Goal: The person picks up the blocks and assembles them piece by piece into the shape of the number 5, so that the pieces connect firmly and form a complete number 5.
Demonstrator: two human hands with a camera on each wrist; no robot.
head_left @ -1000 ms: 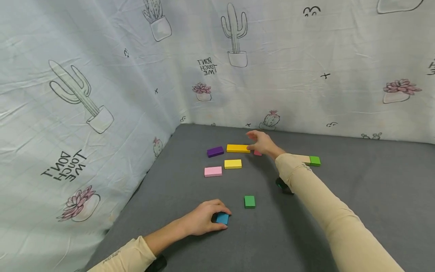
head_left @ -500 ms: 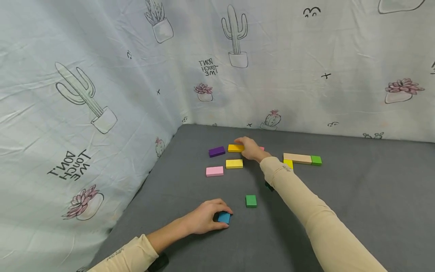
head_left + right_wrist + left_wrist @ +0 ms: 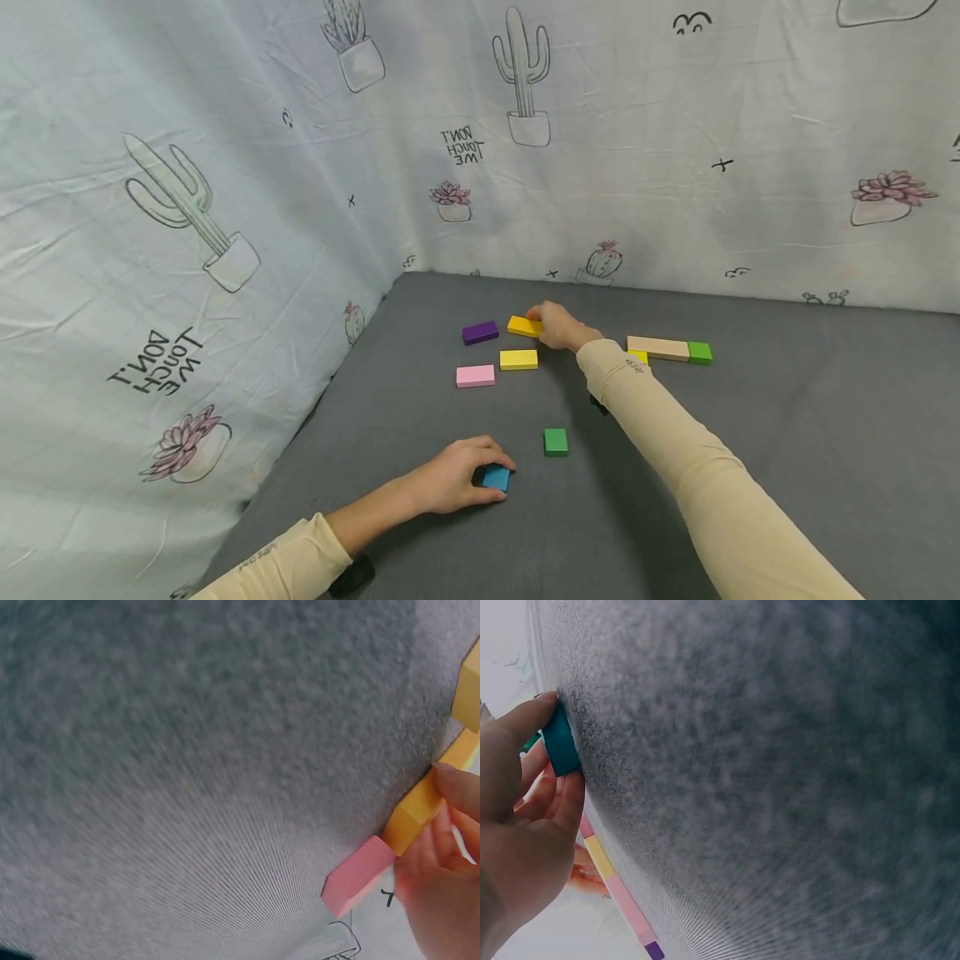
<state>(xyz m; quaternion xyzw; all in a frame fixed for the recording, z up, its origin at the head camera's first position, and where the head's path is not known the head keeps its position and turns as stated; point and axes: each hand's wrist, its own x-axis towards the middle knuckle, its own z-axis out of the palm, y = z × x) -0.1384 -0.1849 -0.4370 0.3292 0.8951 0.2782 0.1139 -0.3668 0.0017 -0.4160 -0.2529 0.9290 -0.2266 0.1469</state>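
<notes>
My left hand (image 3: pixel 457 477) pinches a small blue block (image 3: pixel 497 477) between thumb and fingers near the front of the grey table. The left wrist view has the same block (image 3: pixel 561 742) held at the fingertips, against the surface. Farther back, my right hand (image 3: pixel 561 325) grips the right part of a long orange-yellow block (image 3: pixel 522 326), which lies slightly slanted. Seen from the right wrist, thumb and fingers straddle that block (image 3: pixel 416 814). A reddish-pink block (image 3: pixel 358 876) lies at its end; the hand hides it in the head view.
Left of the right hand lie purple (image 3: pixel 480 332), yellow (image 3: pixel 518 360) and pink (image 3: pixel 476 377) blocks. A green block (image 3: pixel 556 442) sits between the hands. Beige (image 3: pixel 657 348), lime-green (image 3: pixel 700 353) and partly hidden bright yellow (image 3: pixel 637 357) blocks are at right. A cactus-print cloth (image 3: pixel 637 183) hangs behind.
My right hand has come left and down onto the orange-yellow block and grasped it. That block has since turned a little, from straight to slanted. My left hand stays on the blue block.
</notes>
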